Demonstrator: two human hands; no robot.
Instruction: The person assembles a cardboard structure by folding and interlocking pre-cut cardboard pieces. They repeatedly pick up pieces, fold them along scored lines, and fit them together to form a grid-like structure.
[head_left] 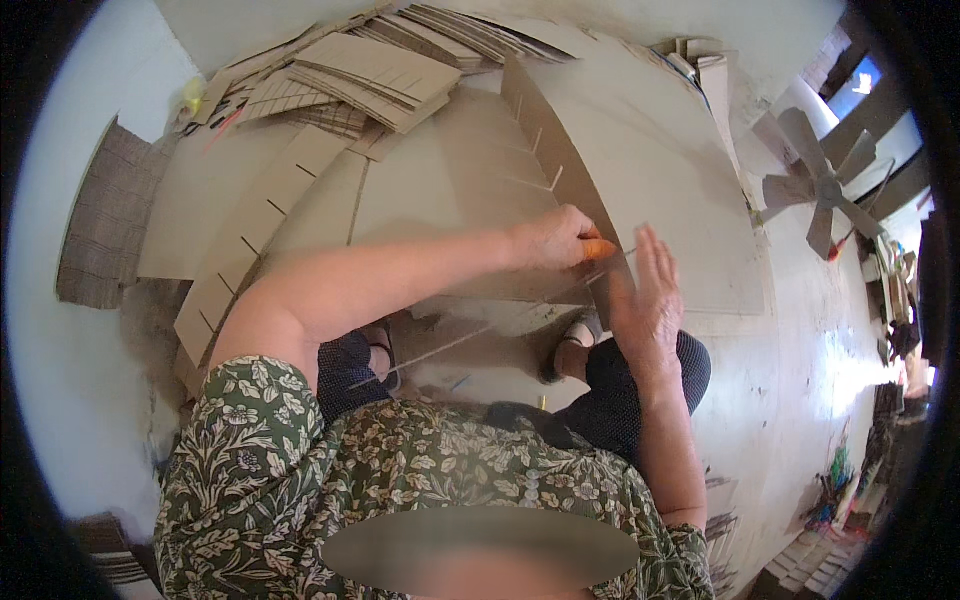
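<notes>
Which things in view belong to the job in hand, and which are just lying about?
Likely in use:
- upright slotted cardboard strip, beside both hands
- orange item at the left hand
- probably the stacked cardboard

Apparently just around:
- bladed fan
- brown panel at far left

- No text, label, brand, number or sign can be read anywhere in this view.
</notes>
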